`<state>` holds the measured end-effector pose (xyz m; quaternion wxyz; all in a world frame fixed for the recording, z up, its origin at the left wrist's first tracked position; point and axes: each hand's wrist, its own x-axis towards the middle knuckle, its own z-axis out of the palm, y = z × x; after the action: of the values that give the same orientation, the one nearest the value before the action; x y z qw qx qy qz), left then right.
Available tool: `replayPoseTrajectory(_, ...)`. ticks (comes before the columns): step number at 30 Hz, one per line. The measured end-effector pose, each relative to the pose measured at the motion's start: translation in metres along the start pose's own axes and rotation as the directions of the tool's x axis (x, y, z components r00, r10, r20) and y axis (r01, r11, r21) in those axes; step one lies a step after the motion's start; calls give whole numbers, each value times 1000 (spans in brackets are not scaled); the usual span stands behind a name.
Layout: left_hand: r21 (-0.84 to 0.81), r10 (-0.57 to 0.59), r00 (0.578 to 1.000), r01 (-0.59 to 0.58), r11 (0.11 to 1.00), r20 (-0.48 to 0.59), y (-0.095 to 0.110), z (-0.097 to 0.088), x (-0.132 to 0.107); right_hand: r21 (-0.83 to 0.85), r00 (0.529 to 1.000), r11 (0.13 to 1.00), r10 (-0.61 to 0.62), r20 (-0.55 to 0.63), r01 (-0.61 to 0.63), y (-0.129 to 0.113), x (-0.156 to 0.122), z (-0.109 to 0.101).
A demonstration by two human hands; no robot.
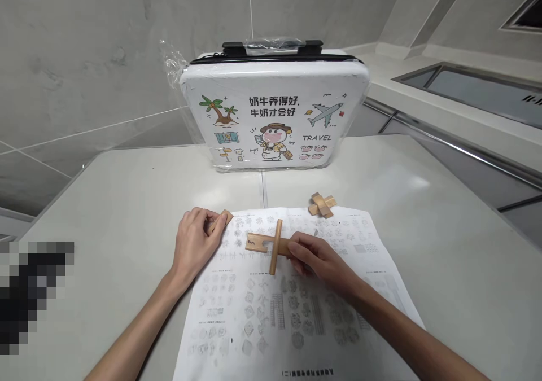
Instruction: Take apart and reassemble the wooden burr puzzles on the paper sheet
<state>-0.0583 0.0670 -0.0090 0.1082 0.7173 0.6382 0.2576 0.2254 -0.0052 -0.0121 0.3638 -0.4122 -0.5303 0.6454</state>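
Observation:
My left hand [195, 241] is closed around a small wooden puzzle piece [223, 218] at the top left corner of a printed diagram sheet [296, 313]. My right hand [315, 257] pinches the right end of two notched wooden bars joined in a cross [271, 245], which rests on the sheet. A second small wooden cross of puzzle pieces [322, 205] lies untouched just beyond the sheet's top edge, to the right.
A white plastic-wrapped case [275, 110] with cartoon travel drawings and a black handle stands upright at the back of the light table [105, 200]. A counter with a recessed panel [474, 90] runs along the right. Grey tiled wall behind.

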Motion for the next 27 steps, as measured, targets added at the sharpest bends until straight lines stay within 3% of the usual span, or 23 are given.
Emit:
replayPoseTrajectory(6, 69, 28, 997, -24, 997, -67, -3, 2, -1, 18, 997, 999, -35, 68, 34, -1, -2, 1)
replayPoseTrajectory(8, 6, 59, 995, -59, 998, -82, 3, 0, -4, 17, 996, 999, -42, 79, 40, -1, -2, 1)
replayPoseTrajectory(10, -180, 57, 998, -55, 982, 3, 12, -4, -11, 18, 995, 999, -49, 85, 48, -1, -2, 1)
replayPoseTrajectory(12, -405, 62, 979, 23, 914, 194, 24, -7, -19, 13, 995, 999, -52, 81, 51, 0, -2, 1)
replayPoseTrajectory(14, -561, 142, 918, 99, 822, 370, 34, -9, -27, 8, 995, 998, -56, 78, 56, 0, -2, 1)
replayPoseTrajectory(16, -653, 218, 852, 175, 737, 475, 41, -9, -34, 13, 994, 998, -62, 85, 61, 1, -2, 1)
replayPoseTrajectory(18, -711, 256, 820, 237, 662, 511, 44, -8, -38, 37, 992, 997, -72, 108, 68, 2, -1, 1)
replayPoseTrajectory(21, -768, 276, 814, 288, 572, 511, 43, -6, -40, 115, 980, 990, -104, 168, 85, 3, 0, 1)
replayPoseTrajectory(27, -792, 346, 763, 333, 512, 546, 40, -6, -41, 280, 936, 960, -122, 329, 27, 3, 0, -2)
